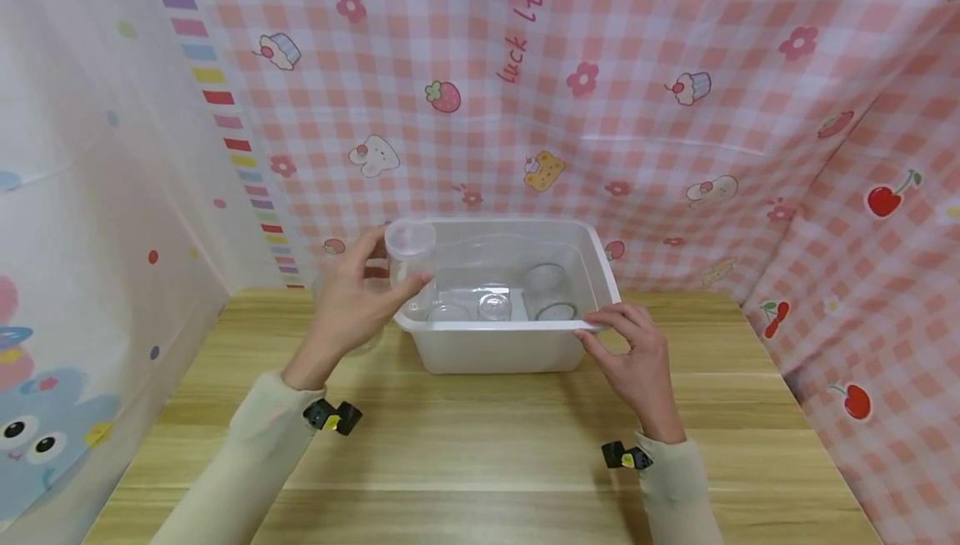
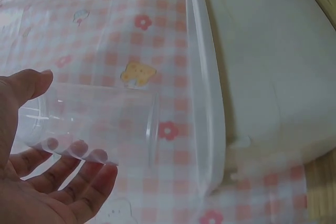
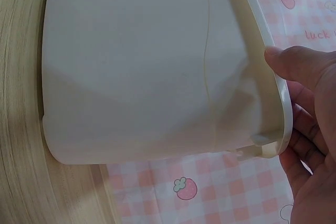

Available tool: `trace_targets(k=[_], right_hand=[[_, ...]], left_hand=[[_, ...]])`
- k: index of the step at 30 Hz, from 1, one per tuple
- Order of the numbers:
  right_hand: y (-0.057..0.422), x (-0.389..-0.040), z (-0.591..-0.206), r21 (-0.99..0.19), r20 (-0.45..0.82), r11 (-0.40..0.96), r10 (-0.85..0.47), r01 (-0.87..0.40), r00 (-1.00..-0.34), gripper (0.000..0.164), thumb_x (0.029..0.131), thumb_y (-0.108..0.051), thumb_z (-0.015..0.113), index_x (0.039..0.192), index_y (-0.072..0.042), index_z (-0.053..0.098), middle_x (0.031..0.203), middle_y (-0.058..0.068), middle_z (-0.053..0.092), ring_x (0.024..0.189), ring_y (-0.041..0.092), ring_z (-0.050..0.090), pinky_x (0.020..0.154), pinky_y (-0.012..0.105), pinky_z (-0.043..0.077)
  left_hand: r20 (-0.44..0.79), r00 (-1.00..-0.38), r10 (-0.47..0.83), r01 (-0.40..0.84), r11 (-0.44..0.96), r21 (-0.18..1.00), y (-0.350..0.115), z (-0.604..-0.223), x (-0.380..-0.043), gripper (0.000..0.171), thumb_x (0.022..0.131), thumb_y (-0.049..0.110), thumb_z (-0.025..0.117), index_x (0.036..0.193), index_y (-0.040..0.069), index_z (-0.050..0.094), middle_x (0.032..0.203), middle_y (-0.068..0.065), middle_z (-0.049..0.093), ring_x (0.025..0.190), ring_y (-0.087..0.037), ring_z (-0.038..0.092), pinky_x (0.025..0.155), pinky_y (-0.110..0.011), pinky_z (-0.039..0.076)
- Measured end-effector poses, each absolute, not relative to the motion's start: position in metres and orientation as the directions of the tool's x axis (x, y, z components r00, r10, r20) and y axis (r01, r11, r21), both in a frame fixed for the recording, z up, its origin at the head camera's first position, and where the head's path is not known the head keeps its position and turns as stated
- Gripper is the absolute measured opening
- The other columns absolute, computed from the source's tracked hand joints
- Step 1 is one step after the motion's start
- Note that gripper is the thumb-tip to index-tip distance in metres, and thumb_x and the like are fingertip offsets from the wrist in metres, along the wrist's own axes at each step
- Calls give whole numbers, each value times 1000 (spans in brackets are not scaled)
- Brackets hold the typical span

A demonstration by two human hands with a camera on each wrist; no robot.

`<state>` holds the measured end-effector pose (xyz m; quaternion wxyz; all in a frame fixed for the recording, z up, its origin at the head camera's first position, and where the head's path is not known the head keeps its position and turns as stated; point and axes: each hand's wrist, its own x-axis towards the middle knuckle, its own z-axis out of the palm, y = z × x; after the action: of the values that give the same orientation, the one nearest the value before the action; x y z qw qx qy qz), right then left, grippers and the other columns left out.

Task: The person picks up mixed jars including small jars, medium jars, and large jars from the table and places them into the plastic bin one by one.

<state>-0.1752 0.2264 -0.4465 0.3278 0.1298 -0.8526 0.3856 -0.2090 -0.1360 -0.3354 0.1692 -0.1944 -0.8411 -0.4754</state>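
My left hand (image 1: 351, 299) grips a clear plastic jar (image 1: 411, 270) with a pale lid, above the left end of a white plastic bin (image 1: 502, 351). In the left wrist view the clear jar (image 2: 100, 121) lies between the thumb and the fingers, beside the bin's rim (image 2: 207, 87). With thumb and fingers, my right hand (image 1: 636, 357) pinches the bin's rim at the front right corner; the right wrist view shows the thumb (image 3: 296, 65) on that rim. Inside the bin are several clear jars (image 1: 547, 280), partly hidden by the front wall.
Behind my left wrist another clear container (image 1: 367, 343) stands on the wooden table (image 1: 480, 453), mostly hidden by the hand. A pink checked cloth (image 1: 480, 137) hangs close behind the bin. White printed cloth (image 1: 97, 195) hangs at the left.
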Motion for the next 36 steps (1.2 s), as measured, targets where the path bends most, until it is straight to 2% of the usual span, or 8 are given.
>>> trace_targets(k=[7,13,19,23,28,32,36], right_hand=[[227,-175,-447,-576,655,668,33,-471,-755,21,81,-15,88,100,-11,80,103,0,73,101,12,57,88,18,44],[227,-175,-447,-573,655,673,34,-467,-755,21,80,-15,88,99,-12,80,102,0,73,100,11,57,87,18,44],[226,-175,-447,-578,655,667,34,-471,-755,20,81,-15,88,99,-12,80,102,0,73,100,11,56,87,18,44],[226,-174,-447,-576,658,668,36,-472,-752,21,80,-14,89,99,-11,80,101,0,73,98,11,56,86,19,43],[227,-174,-447,-569,665,668,33,-478,-746,21,80,-14,89,99,-11,80,101,1,73,98,12,56,86,19,44],[228,-175,-447,-570,665,666,31,-481,-746,21,80,-14,89,99,-12,80,101,0,73,99,12,56,86,19,44],[228,-176,-448,-571,666,664,30,-483,-746,21,80,-14,89,99,-12,80,101,0,73,99,12,57,86,19,44]], left_hand=[[437,-861,259,508,430,746,-113,-329,-217,63,87,31,83,141,16,56,118,-4,66,107,-20,61,92,-44,56],[453,-840,298,542,441,716,-93,-330,-227,60,87,30,83,138,13,58,117,-4,67,103,-20,64,86,-40,59],[384,-859,338,503,415,758,-73,-329,-232,58,89,33,81,138,12,57,116,-5,67,105,-22,63,88,-43,59],[321,-878,356,456,413,788,-59,-331,-234,57,90,37,80,137,14,57,115,-6,66,104,-22,61,88,-39,57],[286,-887,362,433,443,785,-43,-336,-236,58,90,42,78,138,18,56,116,-6,65,100,-21,64,82,-36,58],[288,-885,365,437,439,785,-32,-340,-238,62,90,42,78,142,16,53,119,-7,66,105,-23,65,80,-37,59],[249,-897,365,404,451,796,-25,-344,-241,70,91,43,76,147,14,47,121,-9,66,111,-26,65,85,-39,58]])
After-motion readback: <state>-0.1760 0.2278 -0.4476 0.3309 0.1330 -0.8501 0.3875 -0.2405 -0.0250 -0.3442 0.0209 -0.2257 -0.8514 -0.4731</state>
